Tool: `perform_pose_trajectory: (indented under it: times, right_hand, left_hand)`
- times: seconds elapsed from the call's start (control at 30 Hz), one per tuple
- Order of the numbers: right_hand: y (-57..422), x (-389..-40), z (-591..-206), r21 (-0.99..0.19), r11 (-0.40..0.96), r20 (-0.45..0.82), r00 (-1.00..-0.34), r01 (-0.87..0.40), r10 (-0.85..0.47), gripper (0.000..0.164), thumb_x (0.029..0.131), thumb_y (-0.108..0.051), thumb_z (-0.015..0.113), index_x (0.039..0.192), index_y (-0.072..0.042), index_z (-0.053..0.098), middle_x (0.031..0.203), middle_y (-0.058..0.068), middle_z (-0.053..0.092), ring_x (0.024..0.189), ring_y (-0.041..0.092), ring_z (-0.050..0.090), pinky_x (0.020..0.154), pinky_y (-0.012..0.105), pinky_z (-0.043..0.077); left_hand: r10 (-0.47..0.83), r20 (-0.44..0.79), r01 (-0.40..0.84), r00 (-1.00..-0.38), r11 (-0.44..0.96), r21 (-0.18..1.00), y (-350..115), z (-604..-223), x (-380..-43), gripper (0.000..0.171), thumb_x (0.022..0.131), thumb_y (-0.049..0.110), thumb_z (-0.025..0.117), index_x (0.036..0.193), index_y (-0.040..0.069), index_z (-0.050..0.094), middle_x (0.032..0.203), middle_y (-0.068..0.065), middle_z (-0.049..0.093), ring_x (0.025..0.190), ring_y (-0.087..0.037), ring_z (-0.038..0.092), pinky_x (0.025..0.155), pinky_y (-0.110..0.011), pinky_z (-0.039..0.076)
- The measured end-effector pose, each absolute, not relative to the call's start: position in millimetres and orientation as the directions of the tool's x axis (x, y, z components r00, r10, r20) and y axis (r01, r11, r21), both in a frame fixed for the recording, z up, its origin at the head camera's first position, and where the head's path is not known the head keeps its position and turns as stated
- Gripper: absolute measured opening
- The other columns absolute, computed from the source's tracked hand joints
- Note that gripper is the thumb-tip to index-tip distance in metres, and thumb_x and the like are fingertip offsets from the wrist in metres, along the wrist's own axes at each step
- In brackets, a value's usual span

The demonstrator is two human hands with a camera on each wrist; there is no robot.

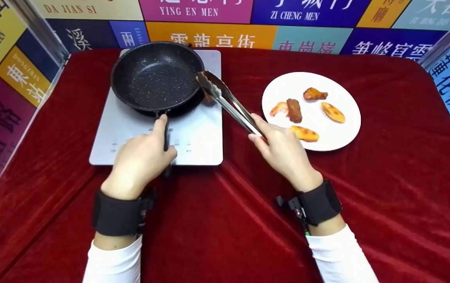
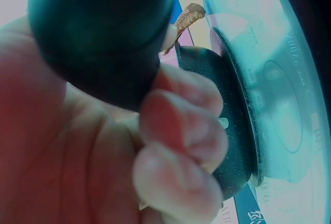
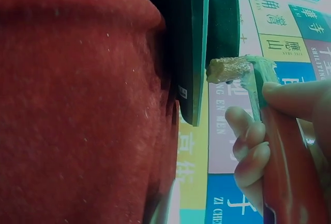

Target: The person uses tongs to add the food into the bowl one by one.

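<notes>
A black speckled frying pan (image 1: 158, 78) is over the left part of the silver cooktop (image 1: 205, 153), with a dark shadow under its near right rim. My left hand (image 1: 142, 157) grips the pan's black handle (image 2: 103, 32), fingers curled round it and index finger stretched along the top. In my right hand (image 1: 283, 149) is a pair of metal tongs (image 1: 234, 106), their tips at the pan's right rim. The right wrist view shows a brown piece of food (image 3: 227, 70) at the tongs' tips; in the head view it is mostly hidden behind them.
A white plate (image 1: 338, 137) to the right holds a chicken wing piece (image 1: 315, 94), a brown stick-like piece (image 1: 294, 111), a shrimp (image 1: 279, 109) and two yellow wedges (image 1: 333, 112). Dark red cloth (image 1: 225, 236) covers the table. Printed panels (image 1: 209, 35) stand behind.
</notes>
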State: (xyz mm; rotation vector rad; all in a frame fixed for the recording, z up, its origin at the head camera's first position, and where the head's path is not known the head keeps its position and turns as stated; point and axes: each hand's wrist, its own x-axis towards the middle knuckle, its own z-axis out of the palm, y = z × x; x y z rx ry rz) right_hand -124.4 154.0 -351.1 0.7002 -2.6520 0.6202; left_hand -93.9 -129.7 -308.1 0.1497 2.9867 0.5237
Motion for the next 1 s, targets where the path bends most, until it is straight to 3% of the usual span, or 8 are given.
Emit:
perform_pose_trajectory:
  times: [0.3, 0.5, 0.87, 1.0]
  right_hand:
    - [154, -130, -333, -0.226, 0.818, 0.351, -0.828, -0.528, -0.437, 0.046, 0.088, -0.028, 0.054, 0.13, -0.012, 0.048, 0.111, 0.012, 0.06, 0.087, 0.029, 0.06, 0.063, 0.042, 0.045]
    - [155, -135, -319, -0.136, 0.828, 0.334, -0.812, -0.544, -0.478, 0.045, 0.088, -0.027, 0.054, 0.129, -0.01, 0.048, 0.099, 0.014, 0.063, 0.078, 0.028, 0.06, 0.058, 0.042, 0.044]
    - [149, -147, -285, -0.005, 0.834, 0.237, -0.811, -0.551, -0.534, 0.045, 0.088, -0.024, 0.053, 0.129, -0.008, 0.047, 0.095, 0.016, 0.063, 0.077, 0.032, 0.058, 0.063, 0.045, 0.044]
    - [143, -150, -272, 0.063, 0.836, 0.198, -0.814, -0.545, -0.546, 0.044, 0.088, -0.025, 0.052, 0.128, -0.009, 0.047, 0.092, 0.015, 0.062, 0.07, 0.034, 0.057, 0.055, 0.045, 0.042]
  left_hand:
    - [0.11, -0.089, 0.071, -0.99, 0.932, 0.356, -132, -309, -93, 0.072, 0.079, 0.028, 0.05, 0.142, 0.008, 0.022, 0.074, -0.017, 0.059, 0.056, -0.028, 0.052, 0.051, -0.044, 0.039]
    - [0.111, -0.089, 0.072, -0.99, 0.931, 0.358, -129, -306, -94, 0.072, 0.079, 0.029, 0.05, 0.142, 0.008, 0.021, 0.069, -0.013, 0.057, 0.054, -0.027, 0.05, 0.049, -0.042, 0.039]
    - [0.113, -0.082, 0.076, -0.99, 0.93, 0.358, -129, -306, -94, 0.072, 0.08, 0.028, 0.05, 0.142, 0.007, 0.021, 0.069, -0.013, 0.057, 0.054, -0.028, 0.051, 0.048, -0.042, 0.039]
    - [0.107, -0.068, 0.076, -0.992, 0.932, 0.355, -129, -306, -92, 0.07, 0.08, 0.028, 0.049, 0.142, 0.008, 0.023, 0.073, -0.016, 0.059, 0.055, -0.031, 0.052, 0.049, -0.044, 0.039]
